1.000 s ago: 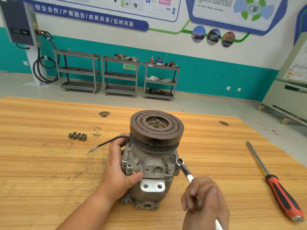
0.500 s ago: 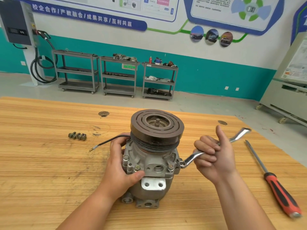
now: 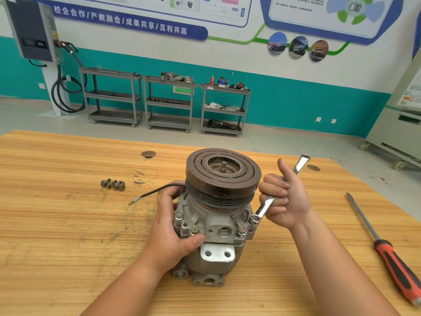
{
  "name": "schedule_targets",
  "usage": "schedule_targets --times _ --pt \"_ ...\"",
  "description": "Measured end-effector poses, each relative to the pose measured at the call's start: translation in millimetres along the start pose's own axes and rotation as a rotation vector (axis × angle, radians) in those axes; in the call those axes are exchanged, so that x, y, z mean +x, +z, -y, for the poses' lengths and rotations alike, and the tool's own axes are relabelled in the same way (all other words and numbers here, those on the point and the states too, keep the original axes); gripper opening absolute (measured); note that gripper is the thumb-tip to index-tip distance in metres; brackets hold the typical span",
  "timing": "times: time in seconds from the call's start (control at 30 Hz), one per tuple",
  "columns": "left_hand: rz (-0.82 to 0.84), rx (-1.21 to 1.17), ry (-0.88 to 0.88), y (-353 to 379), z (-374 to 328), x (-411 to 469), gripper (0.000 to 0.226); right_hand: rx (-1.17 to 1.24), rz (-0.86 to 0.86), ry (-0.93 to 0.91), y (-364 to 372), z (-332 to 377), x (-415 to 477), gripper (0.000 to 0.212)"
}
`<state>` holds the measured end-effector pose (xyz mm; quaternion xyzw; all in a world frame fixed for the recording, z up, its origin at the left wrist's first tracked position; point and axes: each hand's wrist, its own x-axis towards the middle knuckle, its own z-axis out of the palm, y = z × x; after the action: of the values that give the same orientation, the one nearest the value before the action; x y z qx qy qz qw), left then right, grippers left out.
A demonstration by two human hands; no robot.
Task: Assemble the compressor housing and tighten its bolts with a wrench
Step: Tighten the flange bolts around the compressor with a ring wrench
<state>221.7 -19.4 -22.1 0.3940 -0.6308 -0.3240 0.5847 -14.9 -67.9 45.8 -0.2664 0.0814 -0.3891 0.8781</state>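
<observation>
Loose bolts (image 3: 113,184) lie well left of my left hand (image 3: 173,226), whose fingers clasp the upright compressor housing (image 3: 218,222). My right hand (image 3: 286,199) clenches the wrench (image 3: 265,205), its ring end at the housing's right edge. A screwdriver (image 3: 391,254) lies farther right.

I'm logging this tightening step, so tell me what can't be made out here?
Head view:
- Bolt head under the wrench: covered by its ring end.
- Fingers of the left hand: partly behind the compressor housing.
- End of the screwdriver handle: cut off by right edge.
- Loose bolts: too small for detail.
</observation>
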Motion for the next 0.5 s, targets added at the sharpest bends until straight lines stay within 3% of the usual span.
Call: schedule_targets --times 0.1,0.27,0.37,0.5 --pt "0.008 -0.035 0.007 1 -2 0 0.105 -0.005 -0.210 -0.137 6 -12 -1 0.051" --pt "0.005 -0.056 0.002 1 -2 -1 0.102 -0.141 -0.590 -0.640 30 -46 -34 0.058" --pt "-0.002 -0.050 0.004 0 -1 -1 0.102 -0.364 -0.639 -0.907 50 -87 -52 0.050" --pt "-0.002 -0.047 -0.004 1 0 -1 0.103 -0.715 -0.545 -1.022 49 -131 -53 0.032"
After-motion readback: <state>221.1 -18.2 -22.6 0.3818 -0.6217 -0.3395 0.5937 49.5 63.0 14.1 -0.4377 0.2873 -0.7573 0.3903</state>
